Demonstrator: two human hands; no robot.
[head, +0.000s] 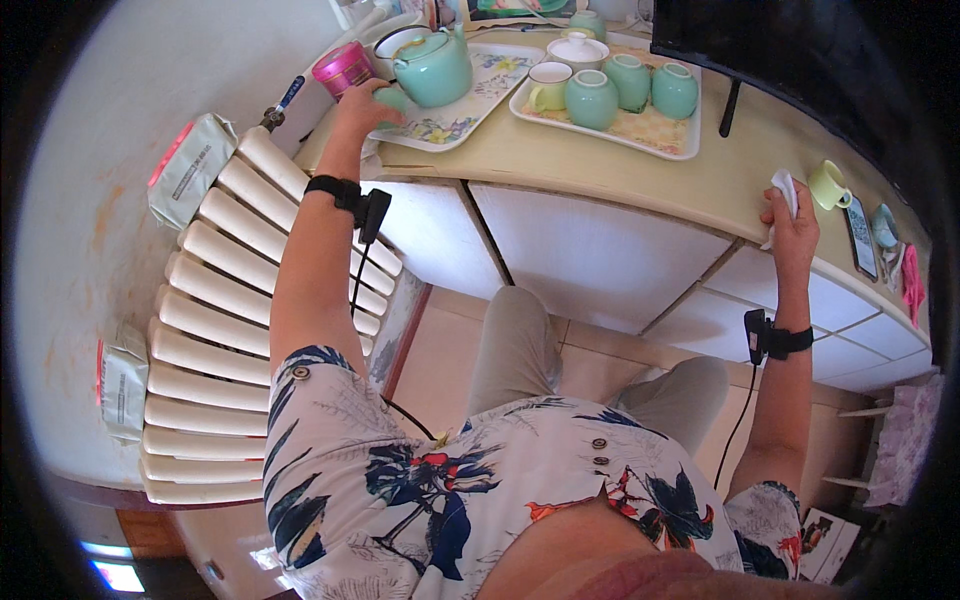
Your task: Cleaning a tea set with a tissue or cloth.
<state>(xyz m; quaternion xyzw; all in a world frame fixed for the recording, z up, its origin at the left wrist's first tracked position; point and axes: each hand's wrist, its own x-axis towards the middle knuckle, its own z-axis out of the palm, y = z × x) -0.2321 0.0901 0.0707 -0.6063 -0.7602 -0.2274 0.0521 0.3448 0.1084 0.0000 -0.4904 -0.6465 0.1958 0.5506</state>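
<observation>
My left hand (363, 114) has its fingers around a pale green cup (391, 100) at the front left corner of a white floral tray (491, 112); the fingers partly hide the cup. Right behind it on that tray stands a green teapot (433, 71) with its lid on. My right hand (795, 223) grips a folded white tissue or cloth (784, 187) at the counter's front edge. Just right of that hand is a yellow-green mug (829, 184). A second tray (679, 150) carries upside-down green cups (592, 101), a yellow mug (550, 90) and a white lidded bowl (577, 51).
A pink tin (343, 69) stands beside the teapot. A black screen (787, 67) on a stand overhangs the counter (727, 184). A phone (861, 238), a small green cup (883, 225) and a pink cloth (912, 281) lie at right. A white radiator (225, 300) borders the left.
</observation>
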